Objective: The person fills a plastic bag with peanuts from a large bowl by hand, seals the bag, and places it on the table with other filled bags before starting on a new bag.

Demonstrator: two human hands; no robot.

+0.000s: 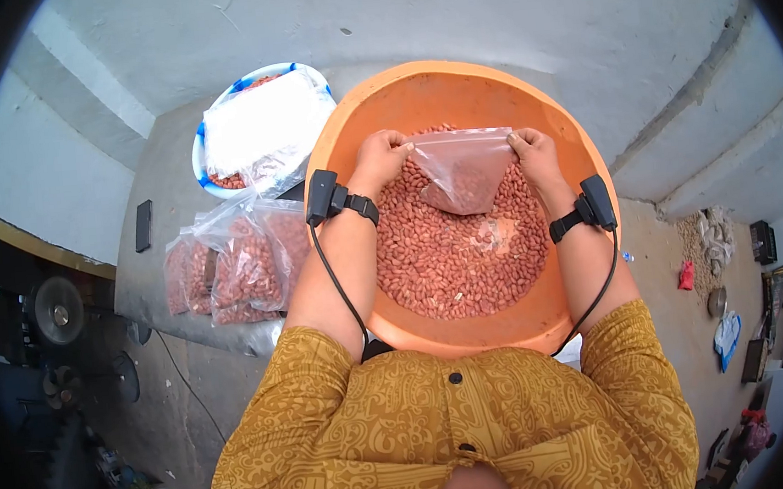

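Observation:
A clear zip-top plastic bag (466, 171) is stretched between my hands over a big orange tub (434, 83). My left hand (383, 160) pinches its upper left corner, and my right hand (536, 152) grips the upper right corner. The bag looks slack and mostly flat, its lower part overlapping the heap. Loose reddish kernels (453, 267), like red-skinned peanuts or beans, cover the tub's floor. A pale bare spot shows among them, below the bag.
Filled zip bags (244, 267) of the same kernels lie on the grey table (157, 286) to the left. Behind them, a blue-and-white basin (203, 172) carries a stack of white plastic bags (267, 121). A dark flat object (144, 225) rests near the table's left edge.

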